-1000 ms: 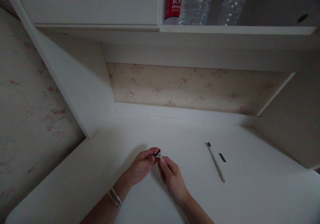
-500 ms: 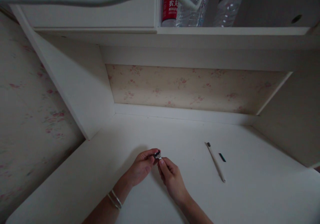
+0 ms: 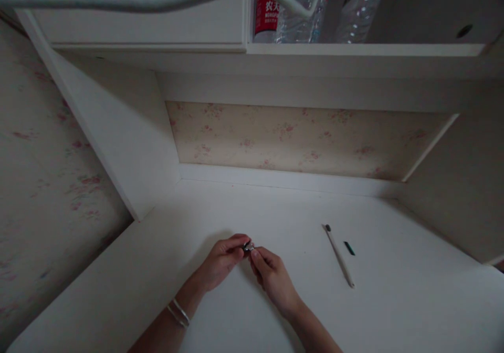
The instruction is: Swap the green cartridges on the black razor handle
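Above the white desk, a small shiny metal piece [image 3: 248, 246] with a dark part sits between my two hands. My left hand [image 3: 221, 258] is closed on it, thumb and fingers pinching from the left. From the right, my right hand [image 3: 271, 277] is also closed, its thumb pressed against the index finger at the silver end. My fingertips cover much of the piece, so its exact kind cannot be made out. Two pale bangles circle my left wrist.
A slim white pencil-like stick [image 3: 340, 258] with a dark tip lies on the desk [image 3: 236, 206] to the right. Beside it is a short dark green strip [image 3: 349, 248]. Plastic bottles [image 3: 301, 11] stand on the shelf above; a pale tube [image 3: 157, 1] crosses the top.
The metal piece has turned slightly between my fingers, and less of its dark part shows. Both hands stay in nearly the same place.
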Available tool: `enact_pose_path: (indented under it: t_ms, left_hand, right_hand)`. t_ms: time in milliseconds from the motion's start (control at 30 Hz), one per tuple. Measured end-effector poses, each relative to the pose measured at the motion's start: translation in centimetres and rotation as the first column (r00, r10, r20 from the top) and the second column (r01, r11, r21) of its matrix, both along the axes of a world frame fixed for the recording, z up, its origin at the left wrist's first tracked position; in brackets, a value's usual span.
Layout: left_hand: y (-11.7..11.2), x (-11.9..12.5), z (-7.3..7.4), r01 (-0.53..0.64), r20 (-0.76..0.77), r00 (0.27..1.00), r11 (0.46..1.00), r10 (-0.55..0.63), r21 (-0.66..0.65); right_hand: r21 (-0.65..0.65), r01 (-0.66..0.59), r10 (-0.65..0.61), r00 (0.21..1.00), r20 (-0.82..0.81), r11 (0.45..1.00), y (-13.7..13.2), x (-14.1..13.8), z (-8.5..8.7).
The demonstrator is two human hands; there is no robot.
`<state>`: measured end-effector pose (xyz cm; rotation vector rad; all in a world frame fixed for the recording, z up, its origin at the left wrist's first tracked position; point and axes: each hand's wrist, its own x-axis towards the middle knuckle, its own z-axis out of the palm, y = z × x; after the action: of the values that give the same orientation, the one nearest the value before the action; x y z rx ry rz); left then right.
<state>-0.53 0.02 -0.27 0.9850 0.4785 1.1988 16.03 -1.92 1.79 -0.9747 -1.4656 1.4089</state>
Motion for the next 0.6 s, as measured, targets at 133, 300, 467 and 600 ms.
enact_pose_path:
  t_ms: [133, 300, 467, 600]
  left_hand:
    - [0.1, -0.4, -0.2, -0.014, -0.092, 0.996, 0.999, 0.017, 0.036]
    - [0.1, -0.6, 0.3, -0.028, -0.165, 0.985, 0.997, 0.04, 0.076]
    - [0.0, -0.7, 0.7, -0.027, -0.188, 0.981, 0.999, 0.036, 0.046]
    - [-0.1, -0.7, 0.8, -0.02, -0.237, 0.971, 0.994, 0.044, 0.105]
  right_hand:
    - [-0.041, -0.029, 0.027, 0.999, -0.034, 0.999, 0.2, 0.0, -0.1]
    - [-0.152, -0.095, 0.081, 0.992, -0.1, 0.984, 0.3, 0.1, 0.6]
    - [-0.221, -0.176, 0.14, 0.975, -0.17, 0.959, 0.1, 0.5, 1.1]
    - [-0.249, -0.236, 0.175, 0.954, -0.244, 0.939, 0.1, 0.7, 1.0]
